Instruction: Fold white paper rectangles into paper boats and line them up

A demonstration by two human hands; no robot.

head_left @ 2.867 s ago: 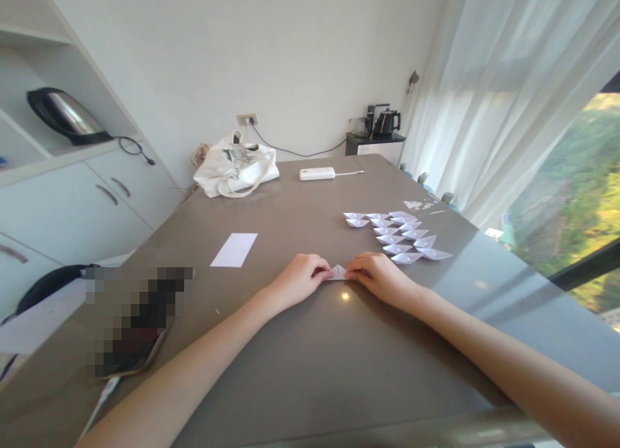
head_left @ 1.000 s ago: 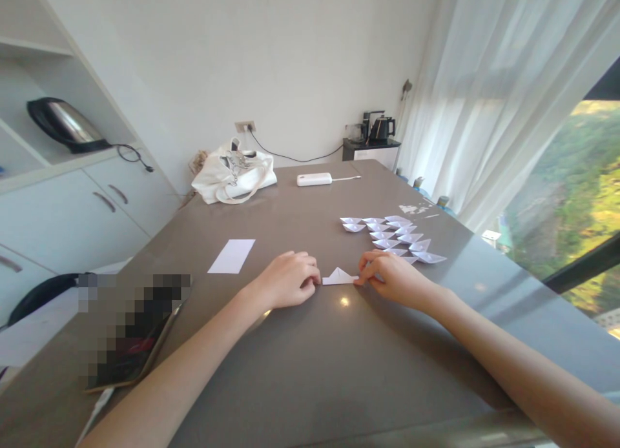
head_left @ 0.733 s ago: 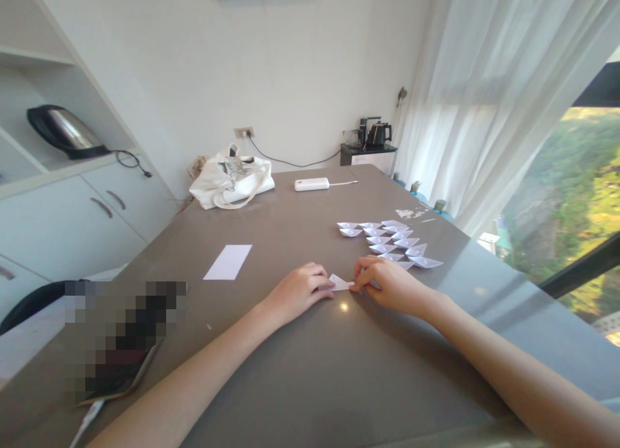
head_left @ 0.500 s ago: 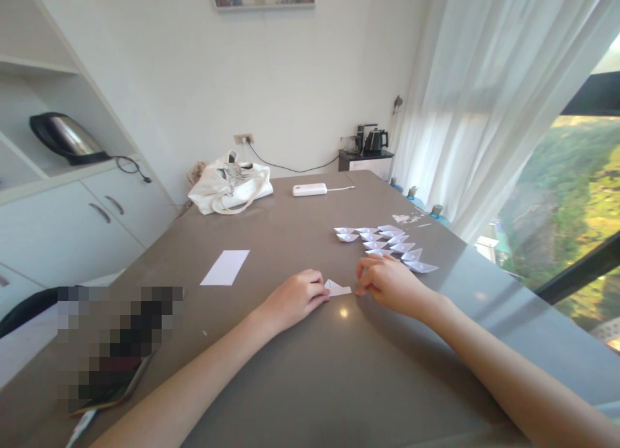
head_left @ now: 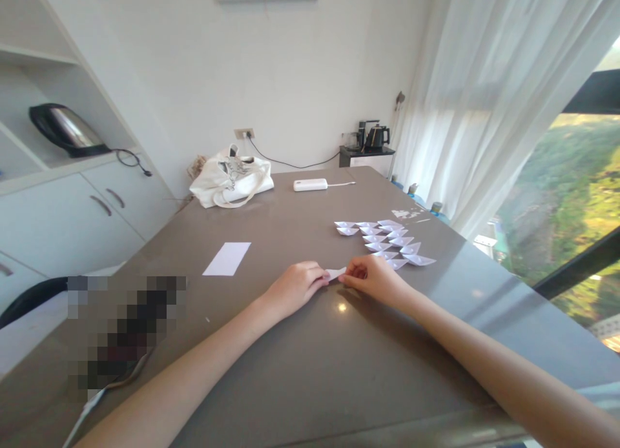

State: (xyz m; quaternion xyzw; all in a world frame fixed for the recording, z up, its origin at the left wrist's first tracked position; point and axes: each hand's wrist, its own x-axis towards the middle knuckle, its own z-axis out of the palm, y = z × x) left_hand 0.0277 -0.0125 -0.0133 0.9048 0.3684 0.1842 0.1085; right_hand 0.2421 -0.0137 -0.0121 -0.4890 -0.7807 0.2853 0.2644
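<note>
Between my two hands is a small folded piece of white paper (head_left: 335, 274), close to the tabletop. The fingers of my left hand (head_left: 301, 285) pinch its left end. At the other end, the thumb and forefinger of my right hand (head_left: 371, 275) are closed on the paper. Fingers cover both of its ends. Just beyond my right hand sit several folded white paper boats (head_left: 375, 239) in close rows. A flat white sheet of paper (head_left: 227, 259) lies to the left, apart from my hands.
On the brown table (head_left: 290, 383) a phone (head_left: 128, 345), partly blurred out, lies at left with a white cable. Farther back are a white bag (head_left: 232, 180) and a white power bank (head_left: 310, 185). Paper scraps (head_left: 405, 213) lie near the right edge, by the curtain (head_left: 465, 99).
My right hand has moved left and taken hold of the folded paper's right end, which lay free before. My left hand keeps its hold. The view has tipped slightly.
</note>
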